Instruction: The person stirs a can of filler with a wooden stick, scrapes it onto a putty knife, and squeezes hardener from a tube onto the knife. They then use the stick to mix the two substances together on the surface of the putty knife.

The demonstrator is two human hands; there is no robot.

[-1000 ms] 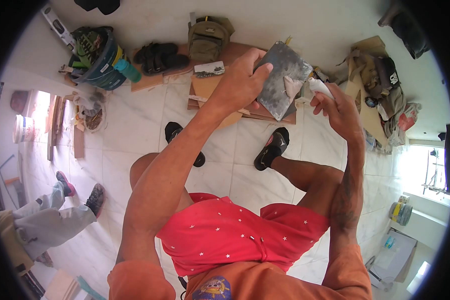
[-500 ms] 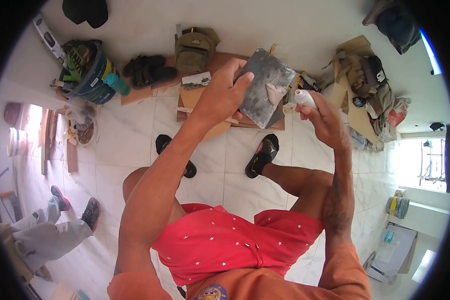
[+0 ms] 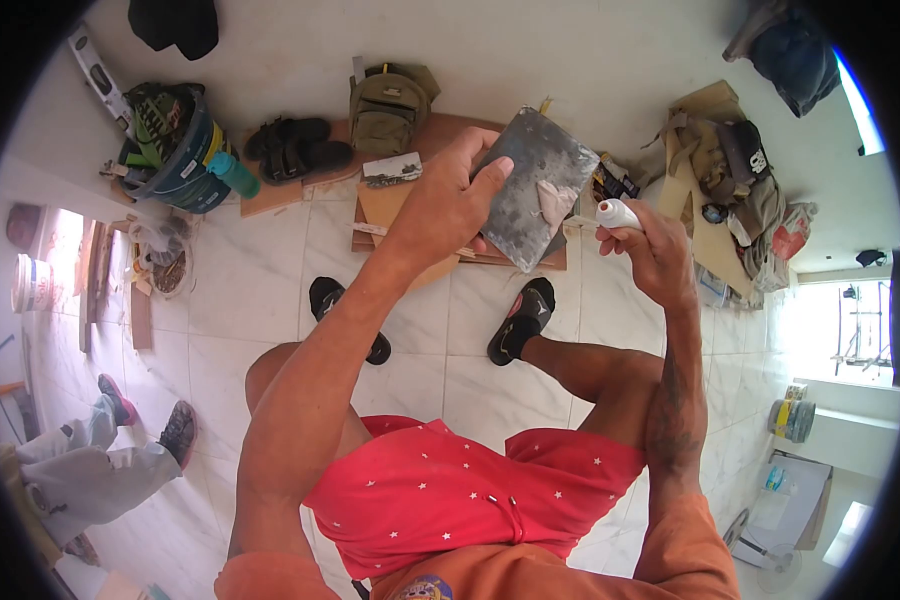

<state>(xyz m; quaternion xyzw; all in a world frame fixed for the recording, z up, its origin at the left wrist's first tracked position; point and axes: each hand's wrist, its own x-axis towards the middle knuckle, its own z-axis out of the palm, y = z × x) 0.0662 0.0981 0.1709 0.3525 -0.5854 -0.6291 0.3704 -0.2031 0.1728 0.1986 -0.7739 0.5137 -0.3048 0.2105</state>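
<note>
My left hand (image 3: pixel 450 195) is closed on the near edge of a flat, grey, smeared rectangular plate (image 3: pixel 530 160), thumb on its upper face. A pale pinkish lump of paste (image 3: pixel 555 203) lies on the plate's right part. My right hand (image 3: pixel 660 255) is wrapped round a small white squeeze bottle (image 3: pixel 618 215), its nozzle pointing up and left, just right of the plate. The bottle and the paste are apart. Most of the bottle's body is hidden in my fingers.
Brown boards (image 3: pixel 440 140) lie by the wall with a backpack (image 3: pixel 388 108) and black sandals (image 3: pixel 300 148). A bucket (image 3: pixel 185 165) stands left; bags and clothes (image 3: pixel 735 165) lie right. Another person's legs (image 3: pixel 110 470) show at lower left, on the tiled floor (image 3: pixel 240 285).
The plate and both hands sit slightly lower in view, and the plate has shifted a little to the right. The bottle's nozzle is turned slightly differently. Both grips hold.
</note>
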